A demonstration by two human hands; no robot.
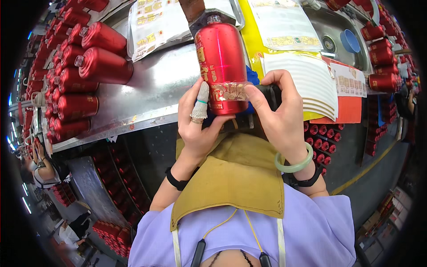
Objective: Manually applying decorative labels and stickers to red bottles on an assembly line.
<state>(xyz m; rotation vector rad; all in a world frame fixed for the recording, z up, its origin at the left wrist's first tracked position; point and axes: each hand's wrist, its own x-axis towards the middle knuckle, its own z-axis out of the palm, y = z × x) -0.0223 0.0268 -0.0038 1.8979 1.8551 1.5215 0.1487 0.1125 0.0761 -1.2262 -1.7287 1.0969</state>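
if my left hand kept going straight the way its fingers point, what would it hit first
Probably nothing new: the left hand already rests against the red bottle, fingers pointing up along its side. Going on that way, it would slide along the bottle toward the bare metal table beyond; depth there is hard to judge.

Red bottles and label sheets around a steel counter

A stack of red bottles (84, 66) lies on its side on the left of the metal counter (155, 84). Sheets of gold labels (153, 22) lie at the back, a white paper stack (307, 82) on an orange pad to the right, and a blue cup (350, 41) sits in the sink (331, 22).
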